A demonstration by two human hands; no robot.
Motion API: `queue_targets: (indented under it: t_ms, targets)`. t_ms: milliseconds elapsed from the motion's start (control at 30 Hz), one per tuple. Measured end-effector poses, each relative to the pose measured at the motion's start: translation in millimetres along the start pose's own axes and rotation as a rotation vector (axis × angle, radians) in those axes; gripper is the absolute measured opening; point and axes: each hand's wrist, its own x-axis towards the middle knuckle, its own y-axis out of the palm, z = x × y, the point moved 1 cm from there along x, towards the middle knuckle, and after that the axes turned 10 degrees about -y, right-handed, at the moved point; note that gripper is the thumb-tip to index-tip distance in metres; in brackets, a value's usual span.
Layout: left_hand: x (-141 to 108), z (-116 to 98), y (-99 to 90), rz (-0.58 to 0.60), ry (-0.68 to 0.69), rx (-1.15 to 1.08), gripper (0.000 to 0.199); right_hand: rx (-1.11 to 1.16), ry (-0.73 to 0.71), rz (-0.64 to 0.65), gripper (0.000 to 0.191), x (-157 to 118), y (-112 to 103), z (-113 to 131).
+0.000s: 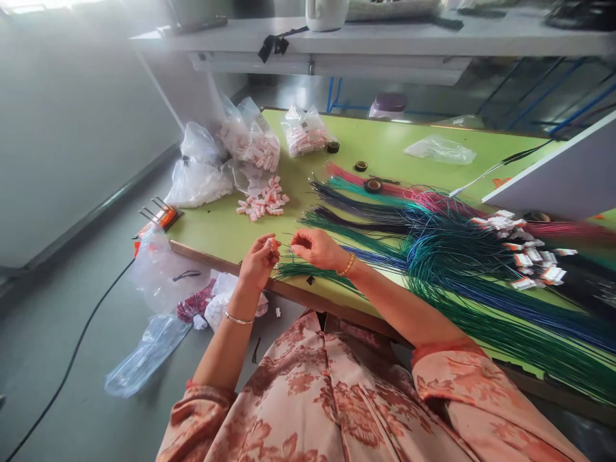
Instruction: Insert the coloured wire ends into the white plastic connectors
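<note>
My left hand [258, 262] is closed around a small orange-and-white plastic connector [274, 244], which shows at its fingertips. Just to the right, my right hand [316, 249] is pinched on what looks like a thin wire, its end pointing toward the connector; the fingers hide most of it. Beneath and beside the right hand lie bundles of green wires [317, 273], blue wires [370, 256] and black wires [360, 218]. A loose pile of pink-and-white connectors [264, 201] sits beyond my left hand.
Clear bags of connectors [262, 144] stand at the back left of the green table [298, 176]. Black tape rolls [373, 186] lie among the wires. Wired white connectors [529, 256] are heaped at the right. A shelf [409, 42] spans the back; plastic bags [149, 353] lie on the floor.
</note>
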Motion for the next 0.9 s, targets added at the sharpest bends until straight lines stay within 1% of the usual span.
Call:
queue_targets:
  t_ms: [100,233,433,700,800,900]
  targets:
    - [-6.7,4.5,6.1,0.053,-0.032,-0.035,0.028,0.065,-0.011,-0.055,0.016,1.3,5.8,3.7]
    - [-13.2,8.6,14.8,0.125,-0.061,-0.074,0.03,0.084,0.005,-0.146,0.018,-7.2,6.2,2.5]
    - [-15.9,15.6,24.2,0.178,-0.077,-0.055,0.032,0.018,-0.012,-0.185,0.015,-22.0,1.1,4.3]
    - [-18.8,20.8,32.1,0.187,-0.061,-0.047,0.032,-0.103,-0.023,-0.174,0.017,-29.6,-1.3,3.2]
    - [-19.0,21.8,33.7,0.179,-0.02,-0.013,0.031,-0.109,0.0,-0.174,0.018,-31.4,-1.6,2.8]
    - [-18.7,22.9,34.2,0.155,0.05,0.021,0.031,-0.058,0.033,-0.178,0.021,-32.7,-1.9,2.2]
